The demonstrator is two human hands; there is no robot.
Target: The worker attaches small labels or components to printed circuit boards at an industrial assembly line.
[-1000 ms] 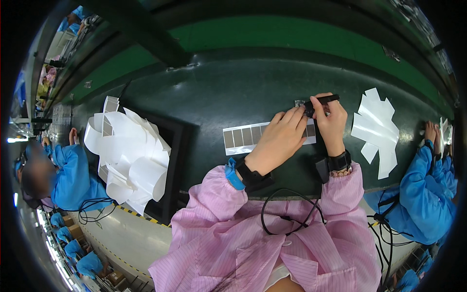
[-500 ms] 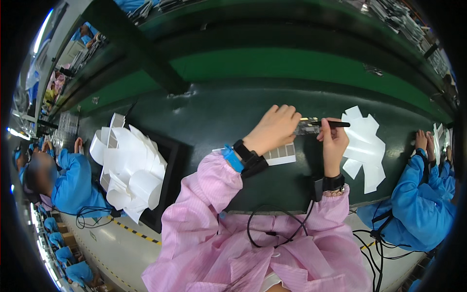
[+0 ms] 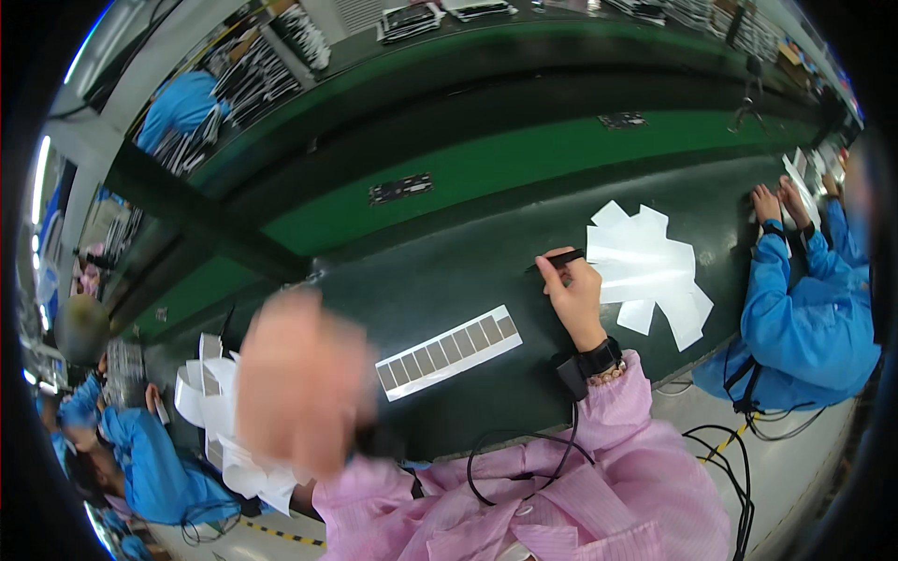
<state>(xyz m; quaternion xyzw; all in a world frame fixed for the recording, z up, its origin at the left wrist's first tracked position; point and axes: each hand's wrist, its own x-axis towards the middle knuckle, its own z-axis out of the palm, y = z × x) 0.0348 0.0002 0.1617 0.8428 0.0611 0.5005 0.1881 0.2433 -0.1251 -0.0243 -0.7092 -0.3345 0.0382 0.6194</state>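
My right hand (image 3: 572, 292) is closed around slim black tweezers (image 3: 568, 259), above the dark green bench top near the middle. Smeared by motion, my left hand (image 3: 304, 383) is raised close to the camera at the left, so its fingers cannot be read. Between the hands lies a white strip (image 3: 449, 353) carrying a row of grey rectangular pieces. A thin dark circuit board (image 3: 400, 188) rests on the green ledge beyond the bench.
Glossy white backing sheets (image 3: 645, 262) lie right of my right hand. Curled white sheets (image 3: 210, 402) are heaped at the left, partly behind my left hand. Another board (image 3: 622, 120) is on the ledge. People in blue (image 3: 804, 290) work on both sides. Cables hang at my front.
My left hand has left the circuit board and swung left toward the camera. The board has gone from the hands to the ledge. My right hand keeps the tweezers; the view has turned.
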